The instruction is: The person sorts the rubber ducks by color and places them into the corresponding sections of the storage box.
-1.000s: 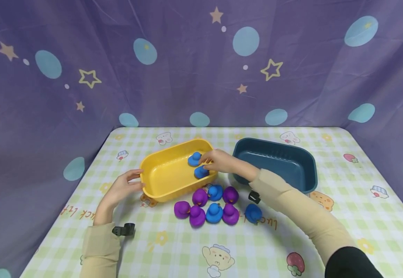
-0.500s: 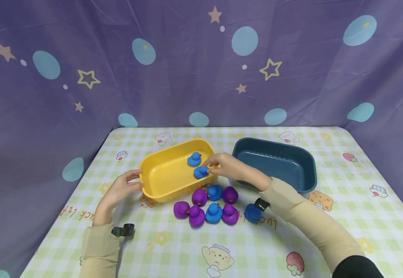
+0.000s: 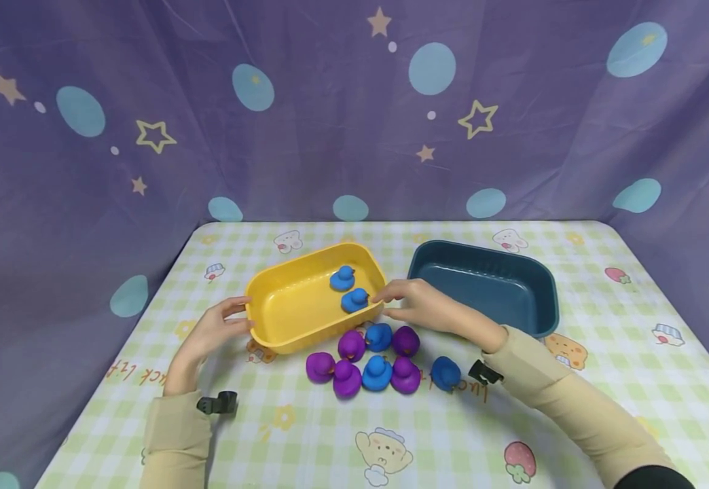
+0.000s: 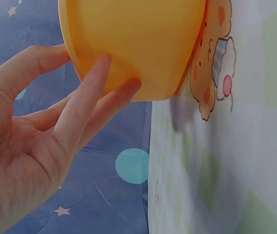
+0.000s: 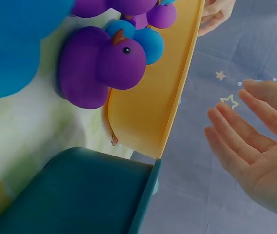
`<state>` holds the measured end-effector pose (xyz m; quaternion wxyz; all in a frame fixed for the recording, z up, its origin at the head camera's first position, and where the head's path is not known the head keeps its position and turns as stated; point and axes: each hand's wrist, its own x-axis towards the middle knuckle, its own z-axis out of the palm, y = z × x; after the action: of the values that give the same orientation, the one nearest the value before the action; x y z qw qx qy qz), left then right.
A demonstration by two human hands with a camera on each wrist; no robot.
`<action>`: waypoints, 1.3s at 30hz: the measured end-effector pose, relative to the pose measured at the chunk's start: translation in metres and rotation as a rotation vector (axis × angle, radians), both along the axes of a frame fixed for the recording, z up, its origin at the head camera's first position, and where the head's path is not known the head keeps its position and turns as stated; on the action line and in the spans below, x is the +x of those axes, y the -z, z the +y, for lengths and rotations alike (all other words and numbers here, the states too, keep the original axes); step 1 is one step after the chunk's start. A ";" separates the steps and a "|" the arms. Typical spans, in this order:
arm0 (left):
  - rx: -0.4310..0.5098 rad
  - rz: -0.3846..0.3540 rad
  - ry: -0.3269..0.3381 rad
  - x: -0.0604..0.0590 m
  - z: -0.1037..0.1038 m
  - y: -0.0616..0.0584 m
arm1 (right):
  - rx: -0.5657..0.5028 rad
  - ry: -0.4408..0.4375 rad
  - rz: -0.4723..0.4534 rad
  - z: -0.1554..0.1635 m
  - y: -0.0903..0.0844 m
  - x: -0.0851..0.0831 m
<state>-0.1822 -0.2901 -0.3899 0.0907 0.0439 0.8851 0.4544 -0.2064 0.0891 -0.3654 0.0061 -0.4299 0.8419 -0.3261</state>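
Note:
My left hand [image 3: 210, 331] touches the left end of the yellow tub [image 3: 296, 343]; in the left wrist view its straight fingers [image 4: 85, 105] lie against the outer end wall. Inside the tub's right end sit two blue rubber ducks [image 3: 343, 279], one behind the other. My right hand [image 3: 424, 305] is just above the tub's right end, fingers extended and holding nothing, as the right wrist view also shows. In front of the tub, purple rubber ducks [image 3: 347, 380] and blue rubber ducks [image 3: 377, 373] stand bunched together, several in all. A single blue duck [image 3: 445, 373] sits apart to their right.
A dark teal tub [image 3: 549, 299] stands at the right with no duck visible inside. The table wears a green-checked cloth [image 3: 305, 441] with printed figures. Behind it hangs a purple curtain [image 3: 342, 163]. A small black wrist camera [image 3: 485, 372] is strapped to the right sleeve.
My right hand has drawn away from the nearer blue duck in the yellow tub, moving right and toward me, and its fingers have spread. The left hand has stayed in place.

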 end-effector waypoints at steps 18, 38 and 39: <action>0.013 0.006 0.001 -0.001 -0.001 0.002 | 0.096 -0.006 -0.045 0.026 0.003 0.025; 0.021 -0.003 0.011 0.000 -0.002 0.002 | 0.176 -0.022 -0.130 0.053 0.019 0.046; 0.020 -0.004 0.010 0.000 -0.002 0.001 | 0.185 -0.021 -0.131 0.054 0.019 0.047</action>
<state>-0.1818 -0.2919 -0.3913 0.0942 0.0482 0.8802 0.4626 -0.1594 0.1435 -0.3842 0.1042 -0.4139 0.8617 -0.2745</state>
